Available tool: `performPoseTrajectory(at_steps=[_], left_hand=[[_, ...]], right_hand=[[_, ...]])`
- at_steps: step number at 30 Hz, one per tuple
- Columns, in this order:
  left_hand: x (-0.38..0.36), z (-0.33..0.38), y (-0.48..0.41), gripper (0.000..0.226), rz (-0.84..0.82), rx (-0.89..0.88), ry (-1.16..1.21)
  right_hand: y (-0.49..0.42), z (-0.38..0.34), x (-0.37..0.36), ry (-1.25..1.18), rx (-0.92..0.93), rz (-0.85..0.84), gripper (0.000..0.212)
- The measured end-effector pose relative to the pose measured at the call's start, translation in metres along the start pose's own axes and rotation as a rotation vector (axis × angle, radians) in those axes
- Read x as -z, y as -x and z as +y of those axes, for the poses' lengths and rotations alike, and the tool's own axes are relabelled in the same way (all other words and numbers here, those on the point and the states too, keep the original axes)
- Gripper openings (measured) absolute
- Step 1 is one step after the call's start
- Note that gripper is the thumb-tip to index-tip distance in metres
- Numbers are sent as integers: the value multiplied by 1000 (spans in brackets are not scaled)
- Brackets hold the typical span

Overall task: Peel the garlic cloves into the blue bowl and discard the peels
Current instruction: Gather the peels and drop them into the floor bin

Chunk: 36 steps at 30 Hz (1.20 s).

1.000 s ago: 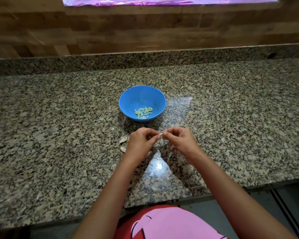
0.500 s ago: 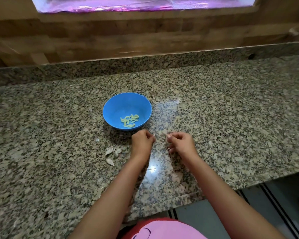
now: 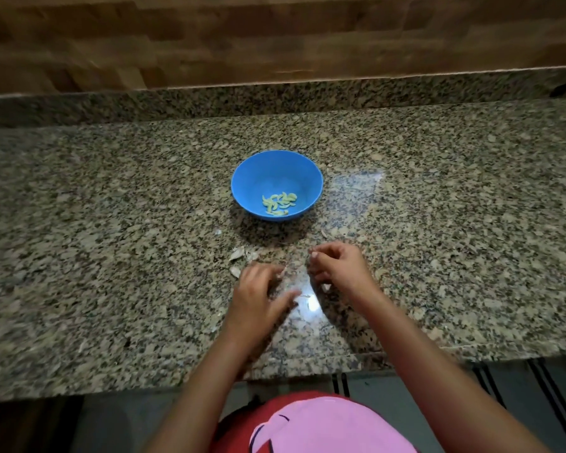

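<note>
The blue bowl (image 3: 249, 178) stands on the granite counter with several peeled greenish garlic cloves (image 3: 279, 204) in its bottom. My left hand (image 3: 258, 297) is low over the counter in front of the bowl, blurred, with its fingers spread and its thumb out, and it holds nothing that I can see. My right hand (image 3: 339, 269) is just to its right with curled fingers. A small pale garlic piece (image 3: 326, 287) shows at its lower fingers. Papery peels (image 3: 236, 255) lie on the counter left of my left hand's fingertips.
More peel scraps lie near the bowl's base, one (image 3: 324, 233) to the right and one (image 3: 218, 232) to the left. The counter's front edge (image 3: 307, 376) runs close to my body. A raised granite ledge and a wooden wall stand behind the bowl.
My hands were pinching one clove together, then pulled apart. My left hand has dropped toward the counter with its fingers spread. The camera view has shifted.
</note>
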<state>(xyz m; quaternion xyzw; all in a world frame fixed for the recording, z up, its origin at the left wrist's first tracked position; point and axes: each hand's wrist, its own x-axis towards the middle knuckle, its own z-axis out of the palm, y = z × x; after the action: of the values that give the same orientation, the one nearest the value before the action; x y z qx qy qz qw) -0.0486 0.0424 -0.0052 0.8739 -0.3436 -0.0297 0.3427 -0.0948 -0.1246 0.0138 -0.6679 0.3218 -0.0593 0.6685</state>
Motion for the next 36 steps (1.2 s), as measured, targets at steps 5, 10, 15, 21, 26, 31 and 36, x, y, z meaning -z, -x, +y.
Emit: performPoseTrajectory(at_steps=[5, 10, 15, 21, 26, 31, 36], left_hand=[[2, -14, 18, 109, -339, -83, -355], [-6, -13, 5, 89, -357, -112, -483], [-18, -9, -29, 71, -344, -110, -461], [-14, -10, -9, 49, -225, -122, -249], [3, -12, 31, 43, -198, -66, -249], [11, -15, 46, 36, -82, 9, -211], [16, -11, 48, 21, -36, 73, -233]], right_hand=[[7, 0, -12, -40, 19, -17, 17], [14, -1, -9, -37, 30, -6, 11], [18, -6, -9, -65, 31, 45, 12], [25, -6, -16, -33, 30, 23, 13], [33, -2, -23, -47, 10, -11, 13], [37, 1, -27, -21, 11, -49, 14], [41, 0, -30, -21, -10, -77, 14]])
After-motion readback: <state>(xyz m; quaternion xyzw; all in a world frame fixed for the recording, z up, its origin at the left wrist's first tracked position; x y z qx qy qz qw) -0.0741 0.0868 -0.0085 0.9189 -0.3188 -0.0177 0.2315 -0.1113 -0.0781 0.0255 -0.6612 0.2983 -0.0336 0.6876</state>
